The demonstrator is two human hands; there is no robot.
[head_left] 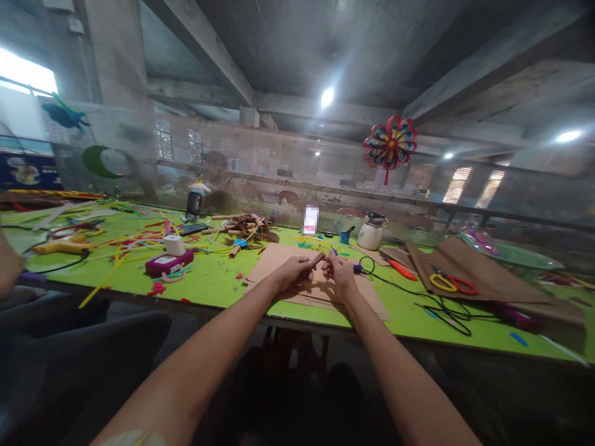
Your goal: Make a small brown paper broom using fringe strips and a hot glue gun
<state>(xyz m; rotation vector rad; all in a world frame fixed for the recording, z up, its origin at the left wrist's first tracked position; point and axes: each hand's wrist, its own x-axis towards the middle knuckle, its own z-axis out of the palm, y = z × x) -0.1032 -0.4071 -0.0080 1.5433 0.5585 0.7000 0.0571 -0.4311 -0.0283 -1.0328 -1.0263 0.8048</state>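
Note:
My left hand (297, 272) pinches a short brown stick-like piece (318, 259) over sheets of brown cardboard (269, 257). Close beside it, my right hand (339, 272) is closed around a slim blue-handled tool (357, 269). A black cord (395, 284) runs from that handle to the right over the table. Fingers cover most of the tool, so its exact kind is hard to make out. The two hands almost meet above the cardboard, and whether the tool touches the brown piece is unclear.
The green table (218, 288) also carries a pile of twigs (248, 229), a purple box (170, 263), a yellow glue gun (62, 246), a pale jar (370, 232), an orange knife (402, 270) and scissors (453, 283) on brown paper (493, 272). Another person's arm (9, 266) shows at far left.

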